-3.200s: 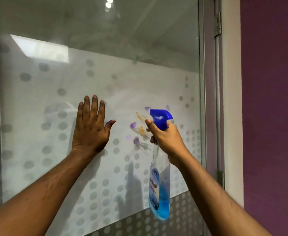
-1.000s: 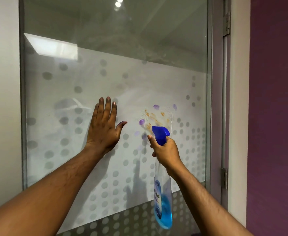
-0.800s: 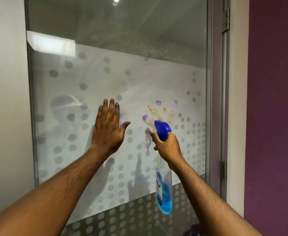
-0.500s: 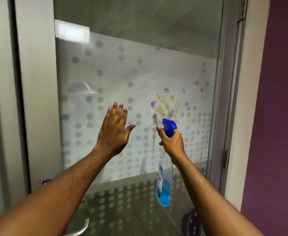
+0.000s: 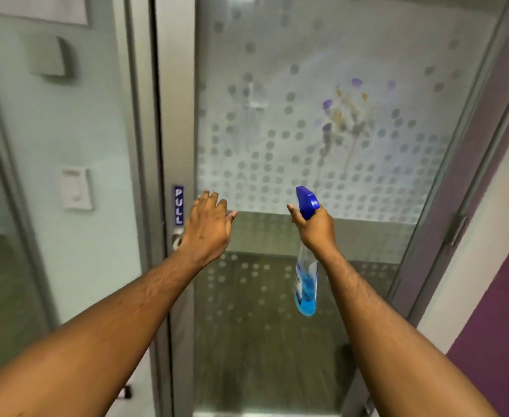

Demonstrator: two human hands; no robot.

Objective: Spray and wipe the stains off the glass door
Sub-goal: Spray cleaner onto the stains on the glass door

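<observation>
The glass door (image 5: 277,85) has a frosted band with grey dots. Purple and orange stains (image 5: 348,106) sit on its upper right, with wet streaks running down below them. My right hand (image 5: 314,228) grips the neck of a clear spray bottle (image 5: 306,284) with blue liquid and a blue trigger head, held well below the stains. My left hand (image 5: 209,227) is open, fingers spread, in front of the door's left edge near the lower end of the frosted band. I cannot tell whether it touches the glass.
A grey metal door frame (image 5: 172,115) carries a blue PULL label (image 5: 178,205) just left of my left hand. A white wall switch (image 5: 75,189) is further left. A purple wall (image 5: 493,326) and door hinge (image 5: 454,230) stand at the right.
The view has drawn back and dropped. Both hands have come down from the stained area to the bottom of the frosted band. Liquid now runs down from the stains.
</observation>
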